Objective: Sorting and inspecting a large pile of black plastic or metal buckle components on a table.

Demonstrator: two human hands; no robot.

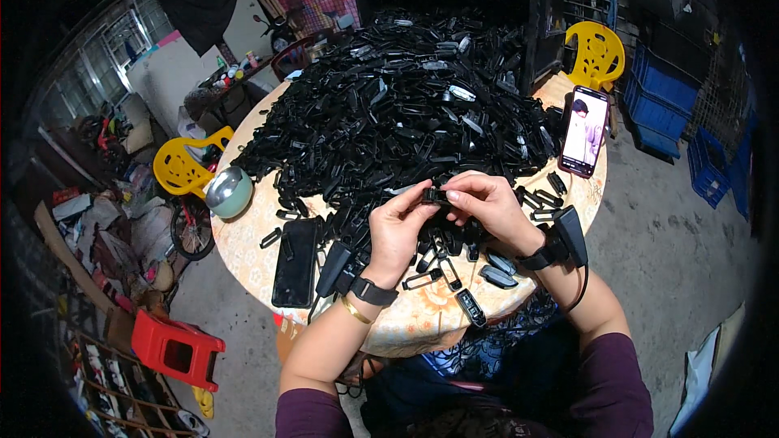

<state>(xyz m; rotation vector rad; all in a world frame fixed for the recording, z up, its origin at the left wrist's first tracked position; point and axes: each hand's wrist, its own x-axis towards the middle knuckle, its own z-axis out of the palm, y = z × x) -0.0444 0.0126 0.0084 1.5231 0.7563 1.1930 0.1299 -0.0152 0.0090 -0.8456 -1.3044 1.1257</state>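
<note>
Between my two hands, over the near part of the table, is a small black plastic part (436,195). My left hand (399,227) pinches its left end with thumb and fingertips. The thumb and fingers of my right hand (489,204) close on its right end. Beyond them a great heap of black plastic parts (406,105) covers most of the round table. Under and in front of my hands lie several loose black oblong frames (421,279), some with open middles. Nearer the edge lies a longer black piece (471,308) with pale fittings inside.
A dark phone (296,264) lies left of my left wrist. Another phone (584,131) with a lit screen stands at the table's right. A round silvery bowl (230,192) sits at the left edge. Yellow chairs (596,55), a red stool (177,349) and blue crates (661,97) stand around.
</note>
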